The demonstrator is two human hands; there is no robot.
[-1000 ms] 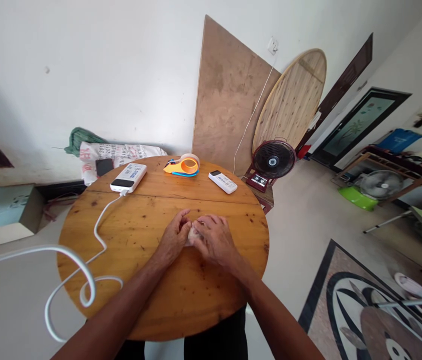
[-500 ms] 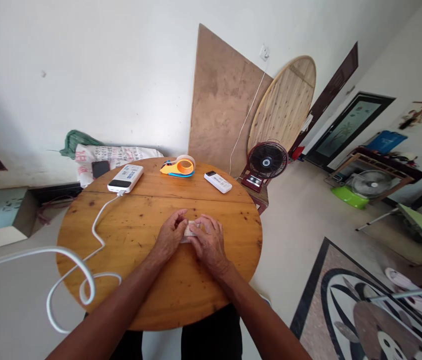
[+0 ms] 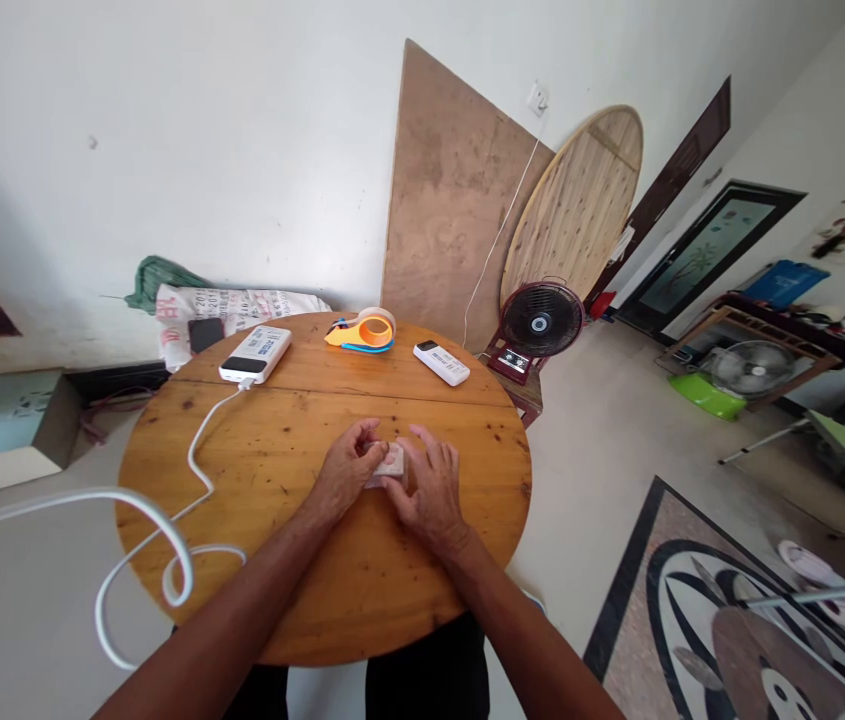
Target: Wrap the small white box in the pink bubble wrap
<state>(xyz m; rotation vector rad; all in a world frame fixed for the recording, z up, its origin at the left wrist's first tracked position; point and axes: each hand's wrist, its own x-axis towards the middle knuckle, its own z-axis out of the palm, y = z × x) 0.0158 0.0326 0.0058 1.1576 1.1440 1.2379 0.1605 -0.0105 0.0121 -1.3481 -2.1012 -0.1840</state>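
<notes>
A small pale box (image 3: 392, 460), with what looks like clear wrapping around its lower edge, lies on the round wooden table (image 3: 302, 600) between my hands. My left hand (image 3: 349, 468) grips its left side, the thumb pressed on the top face and the fingers curled behind. On the right, my right hand (image 3: 431, 490) is curved round the box, its thumb at the near corner and its forefinger raised off the top. Its other fingers hide the box's right side.
An orange tape dispenser (image 3: 360, 330) stands at the table's back. A white power bank (image 3: 255, 355) with a white cable (image 3: 193, 450) is to the left, a smaller white power bank (image 3: 441, 362) to the right. A fan (image 3: 540, 322) stands beyond the table's right edge.
My right forefinger and the fingers beside it have lifted off the box's top, so more of its face shows. My left hand still grips it. The view has shifted slightly.
</notes>
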